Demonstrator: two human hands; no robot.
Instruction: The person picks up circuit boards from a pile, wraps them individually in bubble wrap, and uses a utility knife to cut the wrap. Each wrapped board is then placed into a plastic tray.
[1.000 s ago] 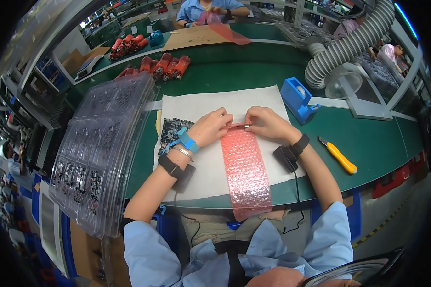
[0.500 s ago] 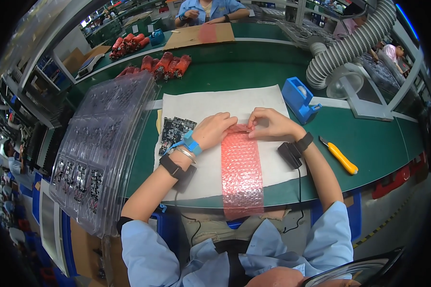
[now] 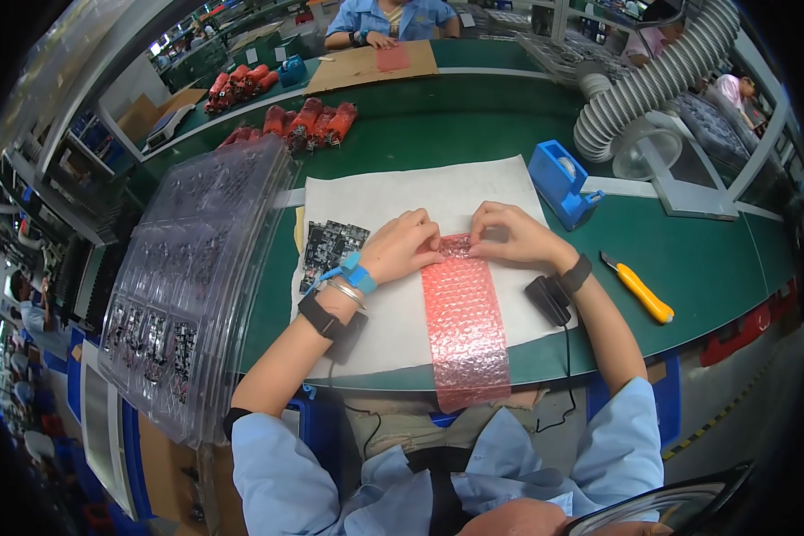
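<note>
A: Since half a second ago, the folded flap on my pink bubble wrap has settled flatter; across the way, a co-worker's hand has come down.
B: Your fingers?
A: Left fingers closed, pinching the flap's left edge. Right fingers curled at its right edge, thumb and index slightly parted; firm grip or mere touch, I can't tell.
B: And the wrap?
A: Lengthwise on a white sheet, near end overhanging the tabletop.
B: Farther out?
A: Circuit boards by my left wrist, black box below my right. Blue tape dispenser and yellow-handled cutter rightward; clear trays stacked leftward.
</note>
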